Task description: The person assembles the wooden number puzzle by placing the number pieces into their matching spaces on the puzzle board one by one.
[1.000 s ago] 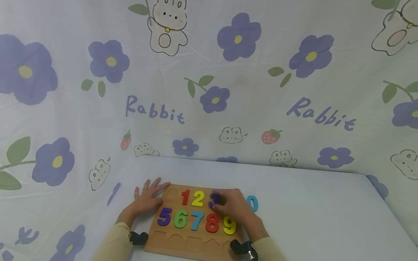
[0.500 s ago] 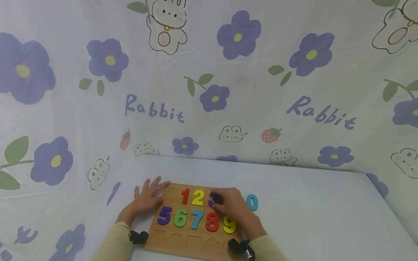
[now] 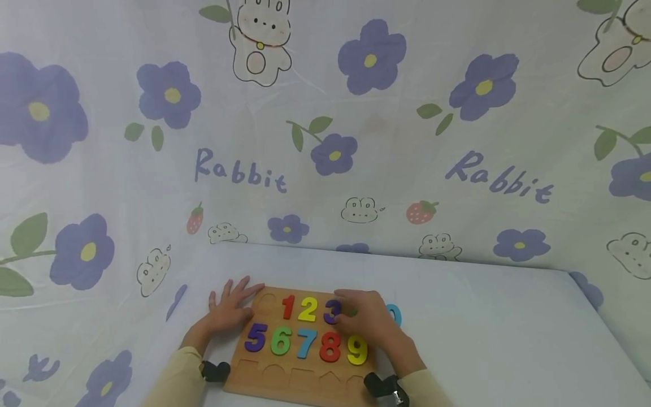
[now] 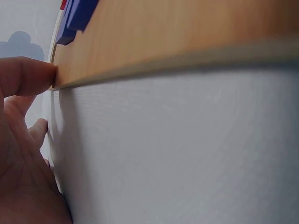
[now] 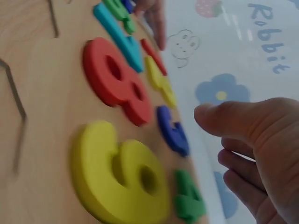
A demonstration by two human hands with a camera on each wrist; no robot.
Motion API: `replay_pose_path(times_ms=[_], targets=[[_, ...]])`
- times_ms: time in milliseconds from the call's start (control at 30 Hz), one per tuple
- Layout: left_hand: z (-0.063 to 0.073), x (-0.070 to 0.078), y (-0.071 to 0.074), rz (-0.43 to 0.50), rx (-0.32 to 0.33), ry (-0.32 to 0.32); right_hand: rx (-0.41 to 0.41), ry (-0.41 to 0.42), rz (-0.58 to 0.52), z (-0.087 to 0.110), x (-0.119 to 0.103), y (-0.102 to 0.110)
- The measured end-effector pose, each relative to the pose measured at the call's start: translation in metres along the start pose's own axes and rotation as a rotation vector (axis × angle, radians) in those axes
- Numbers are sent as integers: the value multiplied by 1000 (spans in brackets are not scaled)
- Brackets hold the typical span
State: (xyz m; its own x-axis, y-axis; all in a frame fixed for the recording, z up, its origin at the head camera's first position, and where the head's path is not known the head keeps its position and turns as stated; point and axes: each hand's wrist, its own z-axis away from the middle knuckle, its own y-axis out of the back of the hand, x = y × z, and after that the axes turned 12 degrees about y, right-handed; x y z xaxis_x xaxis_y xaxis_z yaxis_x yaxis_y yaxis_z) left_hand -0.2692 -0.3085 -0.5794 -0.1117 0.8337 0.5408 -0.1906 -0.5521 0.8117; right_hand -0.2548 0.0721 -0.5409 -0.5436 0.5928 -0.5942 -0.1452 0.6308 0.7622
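A wooden number board (image 3: 239,381) lies on the white table. My left hand (image 3: 226,311) rests at its upper left corner with fingers spread and the thumb on the left edge. My right hand (image 3: 373,322) hovers over the upper right part, thumb and fingers apart, close beside the purple 3 (image 3: 331,312). In the right wrist view nothing is between its fingers. The 3 sits in the top row, and a green 4 (image 5: 188,198) beside it is mostly hidden by my right hand in the head view. Below sits a yellow 9 (image 3: 357,350).
A blue 0 (image 3: 395,315) lies on the table right of the board, partly behind my right hand. Other coloured numbers, such as the red 8 (image 3: 330,346), fill the middle rows. A patterned cloth (image 3: 325,113) hangs behind the table.
My right hand has let go of the purple 3 and shifted slightly right, its fingers parting. The 3, tilted half a second ago, now lies flatter. The left hand stays put.
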Motion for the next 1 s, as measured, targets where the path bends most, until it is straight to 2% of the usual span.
replay_pose_path(times_ms=[200, 400, 533, 767, 1000], targets=[[3, 3, 1, 11, 2, -8, 50, -48, 2, 6, 6, 27], [5, 5, 2, 7, -1, 0, 71, 18, 56, 19, 22, 56], [5, 6, 3, -8, -12, 16, 78, 33, 77, 30, 36, 70], [6, 6, 4, 17, -24, 15, 78, 20, 79, 44, 55, 85], [4, 1, 1, 77, 5, -33, 40, -41, 47, 53, 72, 85]])
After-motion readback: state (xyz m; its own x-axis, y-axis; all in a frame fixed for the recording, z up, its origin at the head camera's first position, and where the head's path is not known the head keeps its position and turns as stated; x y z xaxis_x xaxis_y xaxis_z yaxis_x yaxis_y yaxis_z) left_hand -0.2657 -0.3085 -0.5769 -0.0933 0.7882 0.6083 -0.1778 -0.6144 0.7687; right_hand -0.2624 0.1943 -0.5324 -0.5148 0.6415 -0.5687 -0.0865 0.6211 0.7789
